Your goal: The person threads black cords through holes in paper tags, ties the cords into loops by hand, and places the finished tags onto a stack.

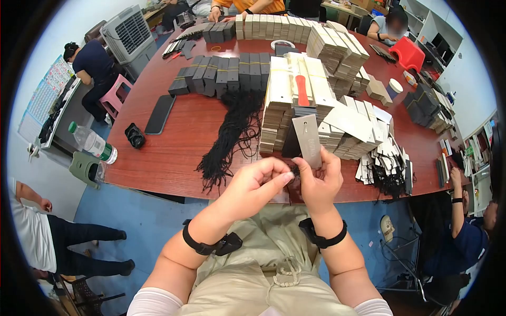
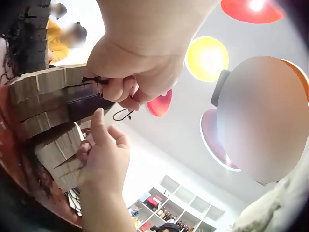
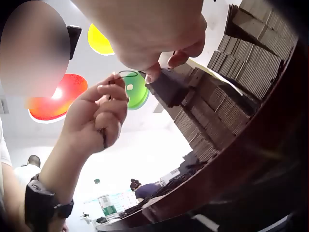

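In the head view my right hand [image 1: 321, 181] pinches a grey hang tag [image 1: 307, 138] by its lower end, with a small hole near its top and lettering along it. Close beside it, my left hand [image 1: 258, 184] has thumb and forefinger together on a thin black cord. A loop of that cord [image 2: 123, 115] sticks out past the left fingertips in the left wrist view, while more strands [image 2: 94, 79] hang by the curled fingers. The right wrist view shows the cord loop [image 3: 128, 73] between the two hands. A heap of black cords [image 1: 232, 137] lies on the table, left of the tag.
Tall stacks of pale tags [image 1: 284, 89] stand just beyond my hands, with a red-handled tool [image 1: 302, 90] on top. Dark tag bundles [image 1: 216, 73], a phone [image 1: 159, 114] and a black case [image 1: 135, 136] are leftward. Corded pale tags [image 1: 377, 163] lie right. Other people sit around.
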Available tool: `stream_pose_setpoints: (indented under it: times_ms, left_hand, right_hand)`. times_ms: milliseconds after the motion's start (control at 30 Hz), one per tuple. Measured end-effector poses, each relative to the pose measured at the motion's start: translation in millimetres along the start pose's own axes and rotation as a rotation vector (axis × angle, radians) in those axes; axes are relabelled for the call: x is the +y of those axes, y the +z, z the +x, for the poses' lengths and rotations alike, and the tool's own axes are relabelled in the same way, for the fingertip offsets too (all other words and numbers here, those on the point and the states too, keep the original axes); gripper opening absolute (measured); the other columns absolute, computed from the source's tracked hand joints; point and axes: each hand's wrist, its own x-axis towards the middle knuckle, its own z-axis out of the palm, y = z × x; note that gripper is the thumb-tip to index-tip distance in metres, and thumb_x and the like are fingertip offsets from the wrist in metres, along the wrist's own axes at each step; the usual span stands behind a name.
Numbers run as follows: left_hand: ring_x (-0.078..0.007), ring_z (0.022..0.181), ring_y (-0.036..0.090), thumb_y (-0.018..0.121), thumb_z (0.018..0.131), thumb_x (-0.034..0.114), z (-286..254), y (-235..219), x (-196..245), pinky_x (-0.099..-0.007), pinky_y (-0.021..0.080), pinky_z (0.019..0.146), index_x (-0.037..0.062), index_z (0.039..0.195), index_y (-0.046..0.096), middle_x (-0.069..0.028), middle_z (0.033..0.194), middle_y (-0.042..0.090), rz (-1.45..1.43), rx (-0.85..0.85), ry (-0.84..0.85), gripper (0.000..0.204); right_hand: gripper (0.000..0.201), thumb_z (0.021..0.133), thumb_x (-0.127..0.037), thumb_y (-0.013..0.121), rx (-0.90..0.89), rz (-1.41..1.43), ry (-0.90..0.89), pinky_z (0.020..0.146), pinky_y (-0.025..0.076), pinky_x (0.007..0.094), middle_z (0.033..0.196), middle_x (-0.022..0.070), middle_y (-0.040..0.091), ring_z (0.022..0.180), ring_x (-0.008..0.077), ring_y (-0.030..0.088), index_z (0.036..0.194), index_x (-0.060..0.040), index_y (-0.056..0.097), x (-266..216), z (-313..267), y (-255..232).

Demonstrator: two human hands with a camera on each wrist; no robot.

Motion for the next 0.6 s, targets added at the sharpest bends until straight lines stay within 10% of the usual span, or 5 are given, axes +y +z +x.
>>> stream_pose_setpoints:
  times_ms: [167, 600]
  left_hand:
    - [-0.0028, 0.069, 0.051, 0.056, 0.091, 0.011, 20, 7, 35, -0.0184, 0.042, 0.059, 0.0010, 0.097, 0.057, 0.0017, 0.079, 0.057, -0.125, -0.031, 0.263, 0.012]
    - [-0.0035, 0.068, 0.047, 0.055, 0.093, 0.017, 24, -13, -9, -0.0189, 0.039, 0.061, 0.0024, 0.092, 0.057, 0.0036, 0.076, 0.055, -0.146, 0.125, 0.059, 0.015]
  right_hand:
    - [0.041, 0.071, -0.011, 0.078, -0.026, -0.054, 0.021, 0.047, 0.043, 0.0217, 0.084, 0.0091, 0.062, 0.054, 0.0102, 0.053, 0.102, 0.0019, 0.054, -10, 2, 3]
    - [0.047, 0.064, -0.015, 0.080, -0.052, -0.240, -0.075, 0.066, 0.045, 0.0374, 0.081, 0.0123, 0.052, 0.074, 0.0294, 0.053, 0.098, 0.0005, 0.050, -36, 25, 11]
